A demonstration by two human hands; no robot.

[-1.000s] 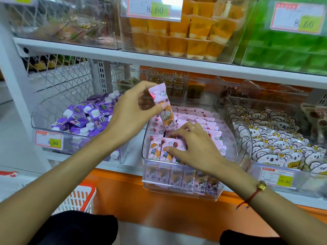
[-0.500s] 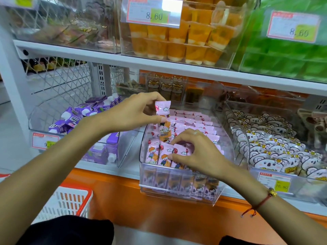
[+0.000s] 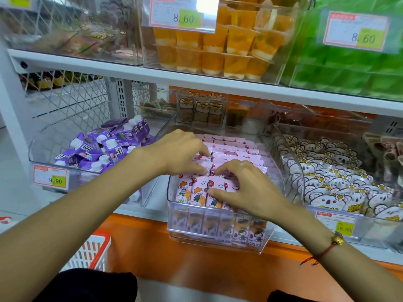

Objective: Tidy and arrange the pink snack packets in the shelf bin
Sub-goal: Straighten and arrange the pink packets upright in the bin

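A second ago the left hand [image 3: 181, 151] held one pink packet up; now it is down, fingertips curled onto the pink snack packets [image 3: 229, 149] in the clear bin [image 3: 218, 238] at frame centre. The right hand [image 3: 246, 188] stays spread over the front row, fingers bent, pressing packets; whether either hand pinches one I cannot tell.

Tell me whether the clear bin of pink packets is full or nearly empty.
Full: pink packets fill the clear bin in packed rows, front wall to back.

White shelving [image 3: 152, 71] (two tiers) over an orange base panel [image 3: 196, 269], backed by wire mesh [image 3: 72, 99].
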